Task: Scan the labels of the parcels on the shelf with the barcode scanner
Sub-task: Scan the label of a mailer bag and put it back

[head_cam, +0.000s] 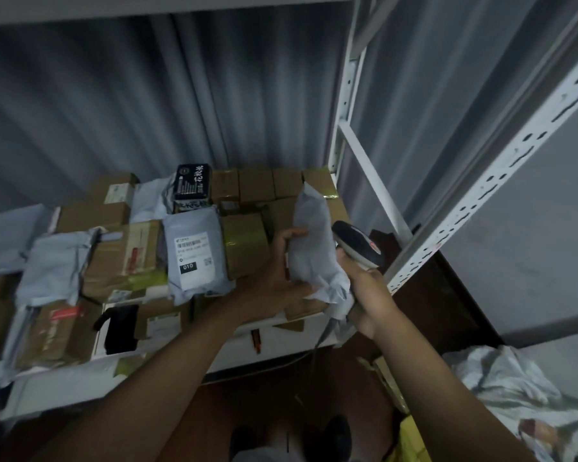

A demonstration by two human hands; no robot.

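My left hand [276, 278] grips a grey poly-bag parcel [311, 245] and holds it upright above the right end of the white shelf [281, 341]. No label shows on the side facing me. Just right of it, my right hand [367, 298] grips the handle of a grey and black barcode scanner [359, 245], whose head sits close beside the parcel. A grey cable hangs from the handle. Another grey parcel with a white label marked 010 [196, 258] lies flat on the shelf to the left.
Several cardboard boxes [124, 258] and grey bags [54, 265] crowd the shelf, with a black box [192, 181] at the back. White perforated uprights [481, 191] rise on the right. A crumpled bag [514, 388] lies low on the right. A grey curtain hangs behind.
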